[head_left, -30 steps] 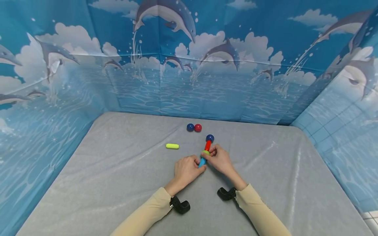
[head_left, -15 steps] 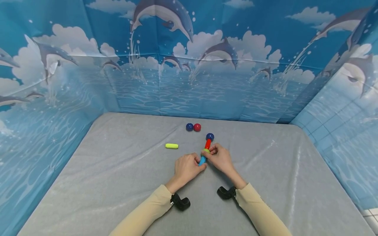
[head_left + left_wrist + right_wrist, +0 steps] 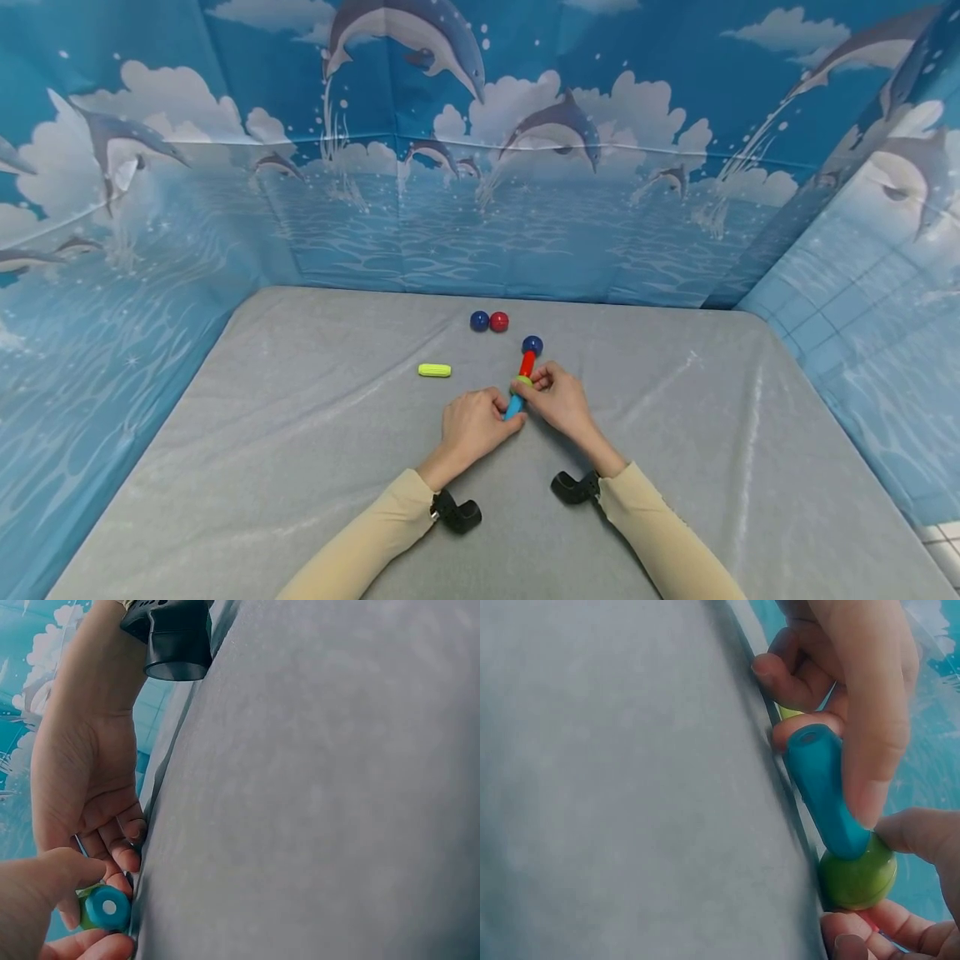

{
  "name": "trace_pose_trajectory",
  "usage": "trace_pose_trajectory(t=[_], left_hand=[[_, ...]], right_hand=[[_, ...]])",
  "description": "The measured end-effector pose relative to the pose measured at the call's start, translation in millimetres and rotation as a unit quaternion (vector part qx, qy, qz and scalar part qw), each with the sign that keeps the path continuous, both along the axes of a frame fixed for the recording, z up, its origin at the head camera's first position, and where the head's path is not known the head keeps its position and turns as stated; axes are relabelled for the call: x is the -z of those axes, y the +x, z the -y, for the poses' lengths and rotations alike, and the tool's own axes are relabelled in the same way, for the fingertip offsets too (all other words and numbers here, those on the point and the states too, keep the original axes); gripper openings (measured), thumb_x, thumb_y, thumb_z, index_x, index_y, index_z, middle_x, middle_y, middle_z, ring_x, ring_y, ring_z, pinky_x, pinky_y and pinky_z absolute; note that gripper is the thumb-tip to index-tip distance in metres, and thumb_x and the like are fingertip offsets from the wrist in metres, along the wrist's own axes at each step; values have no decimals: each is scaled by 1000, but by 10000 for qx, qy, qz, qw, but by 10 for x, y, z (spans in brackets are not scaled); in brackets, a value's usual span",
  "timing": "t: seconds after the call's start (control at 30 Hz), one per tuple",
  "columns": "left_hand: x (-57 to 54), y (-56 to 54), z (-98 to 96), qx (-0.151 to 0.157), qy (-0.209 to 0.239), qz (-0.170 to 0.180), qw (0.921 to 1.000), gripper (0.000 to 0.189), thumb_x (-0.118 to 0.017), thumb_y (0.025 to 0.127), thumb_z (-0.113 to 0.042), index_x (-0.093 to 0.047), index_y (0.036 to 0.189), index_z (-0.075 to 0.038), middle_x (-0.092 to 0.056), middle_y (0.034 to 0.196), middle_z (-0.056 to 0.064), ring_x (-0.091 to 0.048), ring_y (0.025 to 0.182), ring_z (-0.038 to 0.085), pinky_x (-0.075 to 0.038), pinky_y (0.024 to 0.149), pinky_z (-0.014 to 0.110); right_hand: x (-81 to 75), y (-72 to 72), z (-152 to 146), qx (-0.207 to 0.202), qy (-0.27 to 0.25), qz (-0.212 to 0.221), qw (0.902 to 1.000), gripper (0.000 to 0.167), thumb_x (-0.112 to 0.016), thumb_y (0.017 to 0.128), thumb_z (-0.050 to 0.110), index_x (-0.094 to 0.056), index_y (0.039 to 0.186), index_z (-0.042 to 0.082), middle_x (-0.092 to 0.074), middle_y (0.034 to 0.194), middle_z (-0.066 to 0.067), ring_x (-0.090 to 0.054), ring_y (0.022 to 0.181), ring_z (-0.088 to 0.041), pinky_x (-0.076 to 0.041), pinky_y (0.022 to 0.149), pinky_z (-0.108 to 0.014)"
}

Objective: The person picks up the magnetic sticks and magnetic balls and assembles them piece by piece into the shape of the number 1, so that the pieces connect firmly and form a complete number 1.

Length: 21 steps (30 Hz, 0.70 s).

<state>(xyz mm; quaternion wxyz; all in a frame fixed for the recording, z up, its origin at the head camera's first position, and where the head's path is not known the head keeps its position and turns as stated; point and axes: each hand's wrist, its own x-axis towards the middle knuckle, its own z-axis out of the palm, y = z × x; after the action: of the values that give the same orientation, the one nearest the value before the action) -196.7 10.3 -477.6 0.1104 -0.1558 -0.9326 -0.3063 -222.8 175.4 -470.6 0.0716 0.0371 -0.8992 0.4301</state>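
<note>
In the head view, my left hand [image 3: 472,423] pinches a blue rod [image 3: 823,791] between thumb and fingers. My right hand [image 3: 561,406] holds a green ball [image 3: 859,876] at the rod's far end. The blue rod's end meets that ball. Beyond the ball, a red rod [image 3: 528,363] runs on to a dark blue ball [image 3: 532,345], all in one line. The left wrist view shows the blue rod end-on, with a pale round spot [image 3: 109,907] in its end face. My fingers hide part of the green ball.
A yellow-green rod [image 3: 434,370] lies to the left on the grey cloth-covered table [image 3: 315,433]. Farther back, another dark blue ball [image 3: 479,321] and a red ball [image 3: 498,322] sit side by side. A dolphin-print curtain [image 3: 465,233] stands behind the table.
The head view has shifted slightly. Both hands keep their grips on the blue rod and the green ball, and the loose pieces stay where they were.
</note>
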Motion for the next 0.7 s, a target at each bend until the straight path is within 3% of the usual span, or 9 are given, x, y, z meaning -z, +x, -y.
trace_pose_trajectory(t=[0.37,0.7], left_hand=[[-11,-31,25,168,-103,-121,9997,23,-74,76,-43,-67,75,-21,-53,57,-18,-47,50,-2,-35,44,21],[-76,-123,106,164,-79,73,9998,19,-72,78,-38,-68,77,-19,-55,58,-15,-48,50,-2,-38,46,20]], right_hand=[[0,-6,-9,48,-15,-49,10000,29,-75,82,30,-58,84,6,-60,72,-4,-51,59,-18,-39,55,-31],[7,-7,0,140,13,-56,9999,30,-75,82,31,-59,84,7,-59,72,-4,-51,59,-17,-39,55,-31]])
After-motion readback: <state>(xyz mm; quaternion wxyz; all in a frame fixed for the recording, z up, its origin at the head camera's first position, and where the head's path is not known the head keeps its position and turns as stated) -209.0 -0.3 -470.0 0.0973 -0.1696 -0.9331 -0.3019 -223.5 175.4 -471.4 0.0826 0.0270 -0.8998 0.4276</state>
